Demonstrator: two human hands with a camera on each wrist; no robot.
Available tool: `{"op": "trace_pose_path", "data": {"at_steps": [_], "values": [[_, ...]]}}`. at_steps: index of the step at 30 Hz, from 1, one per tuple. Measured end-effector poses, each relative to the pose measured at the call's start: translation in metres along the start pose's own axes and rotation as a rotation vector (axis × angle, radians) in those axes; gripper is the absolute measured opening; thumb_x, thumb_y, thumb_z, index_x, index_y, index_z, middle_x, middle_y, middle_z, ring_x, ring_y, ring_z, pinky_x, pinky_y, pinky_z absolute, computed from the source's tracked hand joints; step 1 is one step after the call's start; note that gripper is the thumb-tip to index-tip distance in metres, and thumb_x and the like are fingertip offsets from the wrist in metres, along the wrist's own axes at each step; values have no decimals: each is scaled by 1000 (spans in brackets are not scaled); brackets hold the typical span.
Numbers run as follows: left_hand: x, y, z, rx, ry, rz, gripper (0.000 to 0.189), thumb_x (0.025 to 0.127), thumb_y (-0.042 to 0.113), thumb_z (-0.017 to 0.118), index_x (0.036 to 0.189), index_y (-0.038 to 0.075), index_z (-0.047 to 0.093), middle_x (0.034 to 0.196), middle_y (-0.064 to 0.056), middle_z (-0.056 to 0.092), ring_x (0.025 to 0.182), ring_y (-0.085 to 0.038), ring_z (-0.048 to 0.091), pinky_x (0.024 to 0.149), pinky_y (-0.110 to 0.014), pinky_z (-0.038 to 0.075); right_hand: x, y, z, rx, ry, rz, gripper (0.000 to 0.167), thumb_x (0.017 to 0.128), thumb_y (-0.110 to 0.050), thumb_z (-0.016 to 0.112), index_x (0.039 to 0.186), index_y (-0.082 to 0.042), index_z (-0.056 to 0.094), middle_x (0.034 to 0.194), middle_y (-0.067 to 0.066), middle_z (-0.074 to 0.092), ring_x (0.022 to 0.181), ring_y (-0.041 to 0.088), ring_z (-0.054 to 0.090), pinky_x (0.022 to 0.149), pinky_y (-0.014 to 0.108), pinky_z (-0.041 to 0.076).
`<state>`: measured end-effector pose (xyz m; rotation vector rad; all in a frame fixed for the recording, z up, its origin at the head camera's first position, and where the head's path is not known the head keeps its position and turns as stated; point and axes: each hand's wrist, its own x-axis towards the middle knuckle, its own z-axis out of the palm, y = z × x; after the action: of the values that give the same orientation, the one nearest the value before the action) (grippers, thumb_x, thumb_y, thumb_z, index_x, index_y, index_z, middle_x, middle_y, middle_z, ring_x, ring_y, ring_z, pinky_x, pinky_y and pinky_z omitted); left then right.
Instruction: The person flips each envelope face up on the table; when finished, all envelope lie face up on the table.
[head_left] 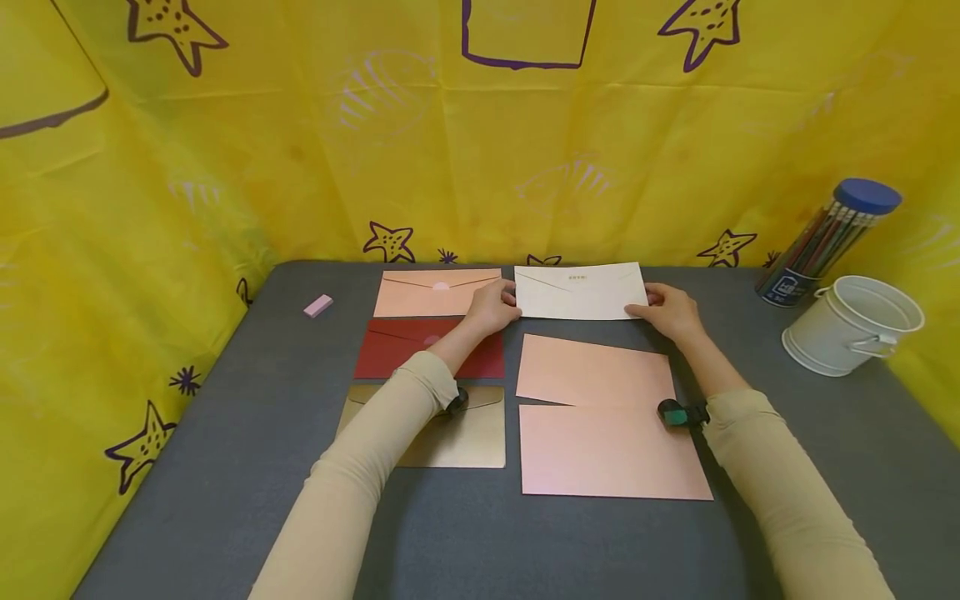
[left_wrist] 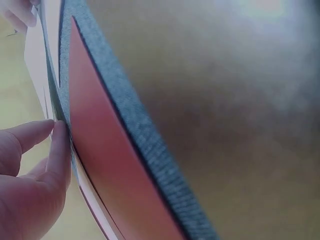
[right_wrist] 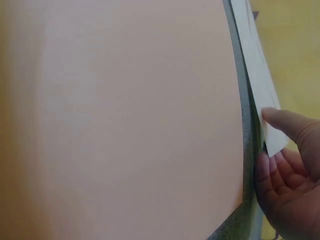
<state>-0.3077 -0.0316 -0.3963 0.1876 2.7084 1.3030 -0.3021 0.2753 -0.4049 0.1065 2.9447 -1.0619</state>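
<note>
A white envelope (head_left: 577, 298) with a pointed flap and a small printed mark is held at the back of the table. My left hand (head_left: 492, 308) pinches its left edge between thumb and fingers. At the lower right corner my right hand (head_left: 672, 315) grips it, thumb on the front and fingers behind, as the right wrist view shows. Left of it lies a pink envelope (head_left: 416, 296) with a round seal, then a red envelope (head_left: 378, 354) and a gold envelope (head_left: 468, 442), both partly hidden by my left arm. Nearer me are two plain pink envelopes (head_left: 592, 371), one overlapping the other.
A pink eraser-like block (head_left: 318, 306) lies at the far left. To the right, a blue-capped tube of pencils (head_left: 821, 242) stands behind a white metal bucket (head_left: 840, 333). A yellow patterned cloth (head_left: 465, 158) hangs along the table's back and sides.
</note>
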Motion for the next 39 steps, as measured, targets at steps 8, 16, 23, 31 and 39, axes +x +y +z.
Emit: {"op": "trace_pose_path", "data": {"at_steps": [8, 16, 23, 31, 39], "values": [[0, -2, 1, 47, 8, 44, 40, 91, 8, 64, 130, 0, 60, 119, -15, 64, 108, -25, 59, 91, -32, 49, 1, -1, 3, -58, -5, -29, 61, 90, -33, 69, 132, 7, 50, 112, 23, 57, 105, 38, 48, 94, 52, 39], [-3, 0, 3, 134, 1, 95, 37, 92, 13, 60, 126, -1, 63, 114, -15, 66, 99, -22, 59, 85, -27, 48, 0, -1, 4, -66, -14, -23, 60, 90, -33, 69, 129, 9, 51, 111, 22, 56, 104, 38, 46, 94, 52, 39], [-5, 0, 6, 177, 15, 178, 15, 90, 9, 59, 78, -1, 59, 62, -1, 38, 57, -12, 35, 53, -22, 24, -1, -2, 4, -65, -20, -22, 60, 90, -32, 68, 130, 9, 51, 111, 22, 56, 105, 39, 45, 95, 52, 39], [-9, 2, 5, 220, -6, 271, 35, 87, 5, 60, 60, 5, 37, 54, 4, 21, 52, -11, 22, 51, -23, 19, -2, -2, 3, -87, -16, -34, 58, 91, -31, 67, 130, 9, 52, 112, 24, 56, 107, 41, 46, 96, 53, 38], [-15, 2, 5, 266, -77, 264, 20, 90, 10, 60, 99, -6, 67, 87, -12, 60, 87, -22, 55, 78, -26, 46, -4, -4, 2, -75, -27, -52, 54, 92, -27, 66, 130, 9, 52, 110, 24, 57, 107, 41, 47, 98, 53, 36]]}}
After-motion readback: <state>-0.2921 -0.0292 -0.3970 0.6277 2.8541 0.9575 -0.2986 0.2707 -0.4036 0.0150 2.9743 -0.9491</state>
